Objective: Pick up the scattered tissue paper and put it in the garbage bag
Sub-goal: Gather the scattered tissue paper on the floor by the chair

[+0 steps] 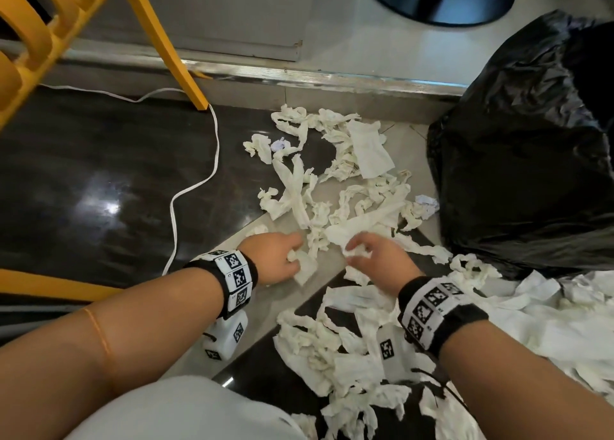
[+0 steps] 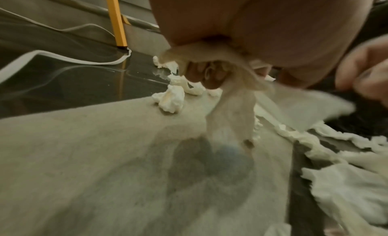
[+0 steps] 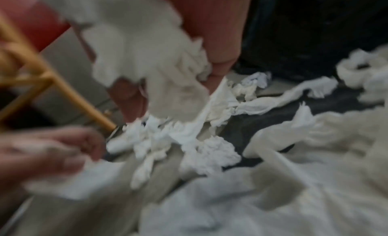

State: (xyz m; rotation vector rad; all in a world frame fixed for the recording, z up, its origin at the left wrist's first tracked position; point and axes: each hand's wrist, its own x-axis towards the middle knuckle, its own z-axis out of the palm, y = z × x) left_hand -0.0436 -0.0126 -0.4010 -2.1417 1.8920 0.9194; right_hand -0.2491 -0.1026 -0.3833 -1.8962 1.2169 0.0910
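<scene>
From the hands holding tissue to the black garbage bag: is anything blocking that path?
Nothing solid. Both the left hand and right hand hold crumpled white tissue paper; only more loose tissue lies on the floor between them and the black plastic garbage bag to the right. Its opening is not clearly visible.

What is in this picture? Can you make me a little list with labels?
Place: floor beside a yellow chair
Mess: tissue paper scattered on the floor
Left hand: gripping tissue
Right hand: gripping tissue
Garbage bag: black, at the right, next to the tissue
Also: white cord lying on the floor
</scene>
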